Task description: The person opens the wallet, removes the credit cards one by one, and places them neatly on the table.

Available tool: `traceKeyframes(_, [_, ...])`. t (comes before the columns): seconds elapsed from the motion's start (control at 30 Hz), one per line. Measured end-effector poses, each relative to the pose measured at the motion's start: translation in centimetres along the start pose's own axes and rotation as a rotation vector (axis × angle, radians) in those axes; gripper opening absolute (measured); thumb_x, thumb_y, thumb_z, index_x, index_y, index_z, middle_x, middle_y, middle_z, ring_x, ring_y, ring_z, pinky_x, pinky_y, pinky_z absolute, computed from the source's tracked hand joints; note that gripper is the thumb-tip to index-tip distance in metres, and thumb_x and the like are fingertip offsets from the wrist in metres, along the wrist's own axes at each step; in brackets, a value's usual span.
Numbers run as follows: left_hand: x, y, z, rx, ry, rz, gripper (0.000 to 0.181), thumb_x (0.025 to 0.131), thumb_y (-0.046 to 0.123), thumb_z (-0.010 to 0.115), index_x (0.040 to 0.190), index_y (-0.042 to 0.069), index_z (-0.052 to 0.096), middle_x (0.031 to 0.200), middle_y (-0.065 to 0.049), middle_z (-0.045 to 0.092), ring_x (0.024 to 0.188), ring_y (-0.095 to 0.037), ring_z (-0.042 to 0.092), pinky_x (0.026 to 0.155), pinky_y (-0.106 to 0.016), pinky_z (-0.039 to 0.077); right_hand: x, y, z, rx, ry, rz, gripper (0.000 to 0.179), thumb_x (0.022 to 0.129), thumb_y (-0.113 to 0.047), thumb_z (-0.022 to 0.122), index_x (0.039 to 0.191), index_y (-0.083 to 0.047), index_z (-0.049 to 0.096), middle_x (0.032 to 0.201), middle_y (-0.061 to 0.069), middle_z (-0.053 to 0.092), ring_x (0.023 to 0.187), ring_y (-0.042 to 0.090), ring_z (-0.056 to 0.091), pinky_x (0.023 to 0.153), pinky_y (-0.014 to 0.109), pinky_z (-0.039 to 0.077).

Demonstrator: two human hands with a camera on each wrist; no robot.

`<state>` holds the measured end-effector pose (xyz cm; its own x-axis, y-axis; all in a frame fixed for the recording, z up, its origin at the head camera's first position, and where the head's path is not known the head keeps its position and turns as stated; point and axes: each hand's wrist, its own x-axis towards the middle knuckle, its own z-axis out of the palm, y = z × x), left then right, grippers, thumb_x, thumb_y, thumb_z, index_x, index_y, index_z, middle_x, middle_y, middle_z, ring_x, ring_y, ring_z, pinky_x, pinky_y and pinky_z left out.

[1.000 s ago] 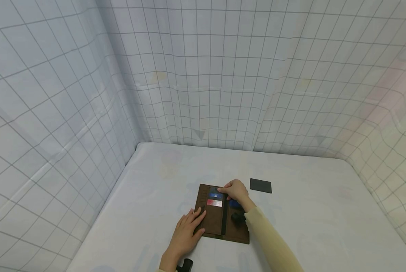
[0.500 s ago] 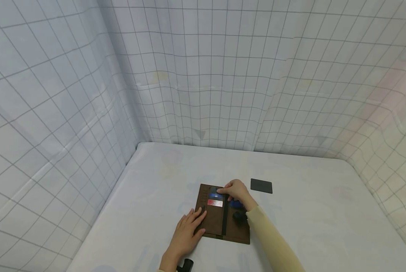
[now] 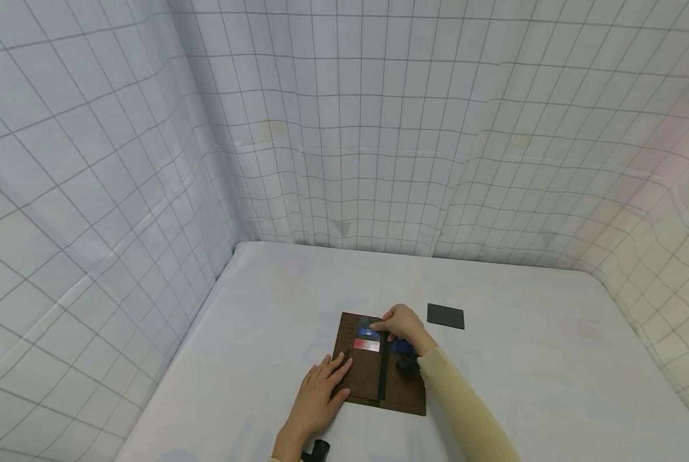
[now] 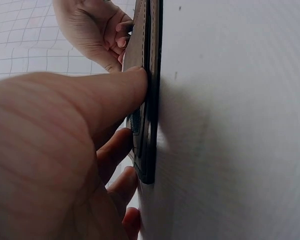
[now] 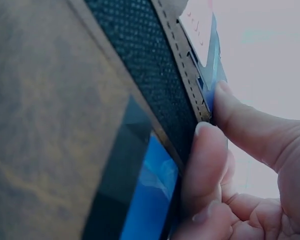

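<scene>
A brown leather wallet (image 3: 362,378) lies spread open on the white table. Its left panel has card slots, where a blue card (image 3: 369,333) sits above a red-and-white card (image 3: 366,345). My right hand (image 3: 403,323) pinches the blue card's right side at the panel edge; in the right wrist view the thumb (image 5: 240,112) presses on the card and the index finger lies at the panel's edge. My left hand (image 3: 317,394) rests on the wallet's lower left with fingers extended; its thumb (image 4: 125,85) touches the wallet's edge.
A flat dark rectangular card (image 3: 445,316) lies behind and right of the wallet. Something blue (image 5: 152,187) shows in the wallet's right half, partly behind my right hand. White gridded curtains (image 3: 344,160) surround the table (image 3: 252,321) at the back and sides.
</scene>
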<state>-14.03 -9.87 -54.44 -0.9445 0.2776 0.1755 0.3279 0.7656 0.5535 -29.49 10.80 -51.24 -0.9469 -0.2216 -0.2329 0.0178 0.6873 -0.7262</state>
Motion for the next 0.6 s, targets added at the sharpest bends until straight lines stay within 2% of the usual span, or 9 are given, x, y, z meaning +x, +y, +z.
traceKeyframes(0.17, [-0.04, -0.03, 0.08, 0.002, 0.007, 0.007, 0.051, 0.092, 0.022, 0.062, 0.14, 0.011, 0.049, 0.145, -0.013, 0.041, 0.135, -0.038, 0.029, 0.106, -0.059, 0.021, -0.05, -0.13, -0.05, -0.011, -0.01, -0.005, 0.032, 0.082, -0.029, 0.076, 0.093, -0.001, 0.068, 0.078, 0.005, 0.064, 0.054, 0.016, 0.061, 0.055, 0.029, 0.049])
traceKeyframes(0.33, [-0.05, 0.03, 0.04, -0.001, 0.009, 0.012, 0.051, 0.092, 0.021, 0.062, 0.14, 0.01, 0.049, 0.144, -0.014, 0.042, 0.134, -0.039, 0.03, 0.105, -0.06, 0.021, 0.17, -0.01, 0.07, 0.022, 0.005, 0.01, 0.033, 0.084, -0.028, 0.074, 0.096, 0.001, 0.063, 0.089, 0.009, 0.062, 0.056, 0.017, 0.061, 0.056, 0.03, 0.049])
traceKeyframes(0.6, [-0.01, 0.04, 0.0, 0.006, 0.003, -0.002, 0.051, 0.092, 0.021, 0.062, 0.139, 0.01, 0.05, 0.144, -0.013, 0.042, 0.135, -0.038, 0.029, 0.106, -0.059, 0.021, 0.28, 0.08, 0.1, 0.079, 0.016, 0.025, 0.033, 0.086, -0.027, 0.072, 0.095, 0.002, 0.059, 0.085, 0.01, 0.059, 0.056, 0.018, 0.06, 0.054, 0.029, 0.047])
